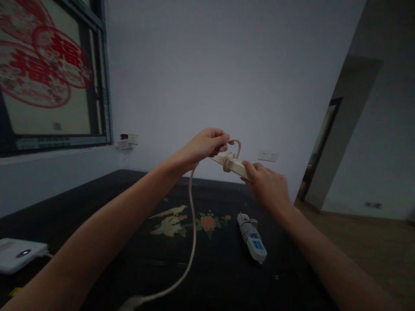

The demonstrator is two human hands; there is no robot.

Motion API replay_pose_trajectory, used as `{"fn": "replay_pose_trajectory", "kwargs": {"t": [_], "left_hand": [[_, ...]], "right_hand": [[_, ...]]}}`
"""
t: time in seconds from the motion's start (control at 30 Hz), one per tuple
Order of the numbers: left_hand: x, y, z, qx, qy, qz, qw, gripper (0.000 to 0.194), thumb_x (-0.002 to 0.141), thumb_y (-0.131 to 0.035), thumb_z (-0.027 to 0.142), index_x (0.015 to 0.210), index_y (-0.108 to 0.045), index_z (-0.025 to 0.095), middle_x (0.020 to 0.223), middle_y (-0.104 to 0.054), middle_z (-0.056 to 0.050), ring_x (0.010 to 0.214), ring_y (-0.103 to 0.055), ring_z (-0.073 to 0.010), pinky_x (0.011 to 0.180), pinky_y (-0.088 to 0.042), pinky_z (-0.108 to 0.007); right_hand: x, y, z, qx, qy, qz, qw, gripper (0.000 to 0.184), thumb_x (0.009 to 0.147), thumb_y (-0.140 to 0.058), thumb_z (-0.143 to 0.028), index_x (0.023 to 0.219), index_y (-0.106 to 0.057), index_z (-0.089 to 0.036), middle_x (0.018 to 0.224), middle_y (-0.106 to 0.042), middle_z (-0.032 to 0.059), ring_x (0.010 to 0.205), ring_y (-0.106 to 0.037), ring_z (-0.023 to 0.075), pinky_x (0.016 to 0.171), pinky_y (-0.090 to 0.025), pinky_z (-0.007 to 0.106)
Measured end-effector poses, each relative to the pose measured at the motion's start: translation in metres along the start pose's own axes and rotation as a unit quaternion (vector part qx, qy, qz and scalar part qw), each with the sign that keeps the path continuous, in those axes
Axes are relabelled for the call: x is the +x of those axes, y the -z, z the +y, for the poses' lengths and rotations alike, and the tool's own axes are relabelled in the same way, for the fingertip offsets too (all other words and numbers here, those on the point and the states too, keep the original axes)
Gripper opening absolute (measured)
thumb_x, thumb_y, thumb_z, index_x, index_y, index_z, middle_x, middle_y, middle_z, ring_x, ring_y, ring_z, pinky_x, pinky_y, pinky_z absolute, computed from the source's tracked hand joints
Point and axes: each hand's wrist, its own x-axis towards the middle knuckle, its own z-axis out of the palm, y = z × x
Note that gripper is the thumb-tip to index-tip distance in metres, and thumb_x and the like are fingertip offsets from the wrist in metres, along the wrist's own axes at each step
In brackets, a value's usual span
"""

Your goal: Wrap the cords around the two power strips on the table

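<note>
Above the dark table, my right hand (267,183) grips one end of a white power strip (238,167). A few turns of its cord are wound around the strip's middle. My left hand (212,142) pinches the pale cord (193,216) just above the strip, where a short loop bends up and over. From that hand the cord hangs down to the table's near side, where a plug-like end (131,303) shows at the bottom edge. The strip's far end is partly hidden behind my left hand.
A second power strip (252,237), bound with its grey cord, lies on the black table (155,263) with a painted bird and flower. At the left edge sits a white box-like device (21,255). Wall sockets (267,156) are behind, and a window (52,73) is at left.
</note>
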Motion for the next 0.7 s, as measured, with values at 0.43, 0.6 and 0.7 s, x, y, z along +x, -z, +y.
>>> {"fn": "replay_pose_trajectory", "kwargs": {"t": [0.43,0.6,0.7], "left_hand": [[-0.03,-0.009,-0.039,-0.12,0.081,-0.078,0.986,0.009,0.093,-0.045,0.022,0.085,-0.043,0.017,0.064,-0.051,0.005,0.043,-0.029,-0.0028,0.043,-0.014,-0.02],[-0.035,-0.016,-0.061,-0.129,0.103,-0.059,0.985,0.018,0.094,-0.041,0.027,0.084,-0.05,0.015,0.056,-0.039,0.006,0.045,-0.024,-0.0057,0.044,-0.012,-0.023],[-0.037,-0.021,-0.069,-0.134,0.115,-0.045,0.983,0.028,0.096,-0.036,0.032,0.081,-0.053,0.015,0.052,-0.025,0.008,0.043,-0.015,-0.0072,0.044,-0.01,-0.024]], "right_hand": [[0.018,-0.006,0.007,0.048,-0.068,0.065,0.994,0.029,0.094,-0.049,-0.037,0.116,-0.053,-0.02,0.101,-0.071,0.0095,0.071,-0.069,0.0222,0.048,-0.028,0.027],[0.013,-0.018,0.004,0.053,-0.056,0.036,0.996,0.028,0.093,-0.049,-0.037,0.116,-0.052,-0.02,0.101,-0.071,0.0089,0.072,-0.07,0.0231,0.048,-0.031,0.027],[0.012,-0.027,-0.001,0.06,-0.053,0.024,0.996,0.026,0.095,-0.047,-0.035,0.116,-0.051,-0.019,0.1,-0.07,0.0104,0.074,-0.07,0.0225,0.05,-0.034,0.027]]}}
